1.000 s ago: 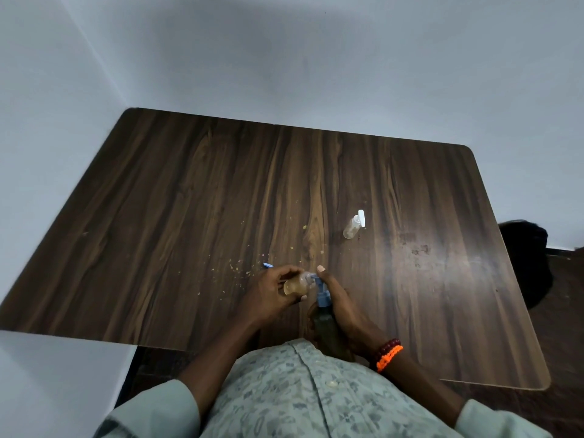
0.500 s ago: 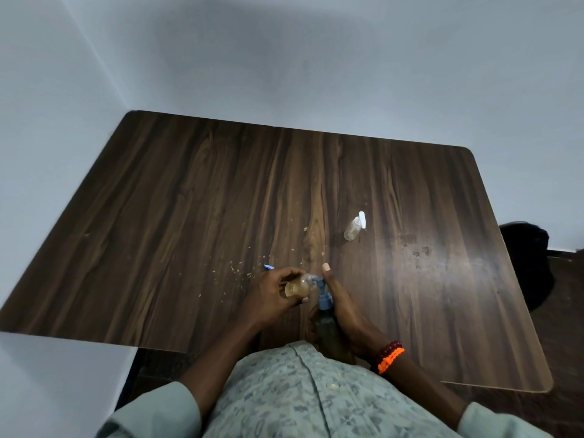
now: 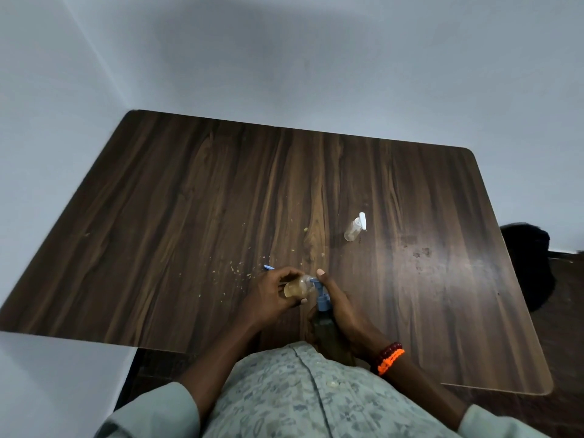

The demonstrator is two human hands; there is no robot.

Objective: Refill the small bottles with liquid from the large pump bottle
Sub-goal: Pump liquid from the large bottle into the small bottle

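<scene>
A single wide-angle view looks from the person's head forward and steeply down; the patterned shirt (image 3: pixel 303 396) fills the bottom edge, and both forearms reach away from the lens toward the frame's centre. The dark wood worktop (image 3: pixel 196 222) spreads across the middle, its near edge close under the camera, its far edge against the pale wall (image 3: pixel 316 58); straight lines bow toward the borders.

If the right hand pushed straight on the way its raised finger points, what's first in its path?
Probably nothing nearby. The right hand, wrapped on the large pump bottle, points across bare table; the capped small bottle sits right of that line, though depth is unclear.
</scene>
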